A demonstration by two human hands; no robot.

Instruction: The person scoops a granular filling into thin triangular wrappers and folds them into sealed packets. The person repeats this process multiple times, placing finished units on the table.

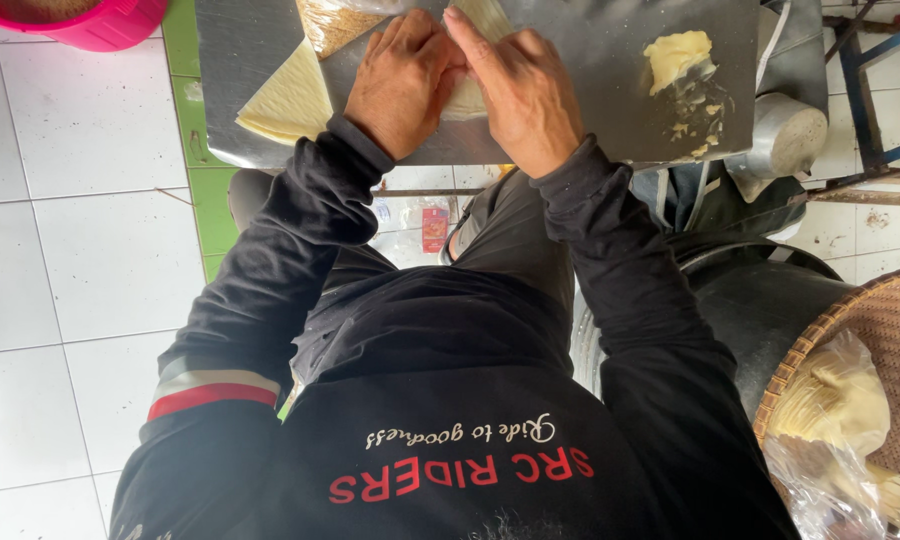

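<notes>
**Both hands on the wrapper**

My left hand [402, 80] and right hand [518, 90] lie side by side on the metal tray [590, 60], fingers curled and pressing down on a pale, thin wrapper [467, 98] between them. Only a sliver of it shows under my palms and beyond my right fingertips [460, 22]; I cannot tell whether I pinch it or just hold it flat.

On the floor under the tray, between my knees, lies a small red packet [435, 228], flat and rectangular, with a clear plastic bag just left of it. At the tray's far edge, left of my hands, sits a clear bag of brownish filling [328, 22].

Far left, a pink tub [100, 25] stands on the white tiles; its contents I cannot make out. To the near right, a woven basket [885, 320] holds a crinkled clear bag with pale yellow pieces [835, 400] inside. A dull metal pot [785, 140] lies tipped past the tray's right edge.

Left of my left hand is a stack [290, 100] of cream triangular sheets, smooth and thin. On the tray's right sits a soft yellow lump [678, 55] with crumbs near it.
</notes>
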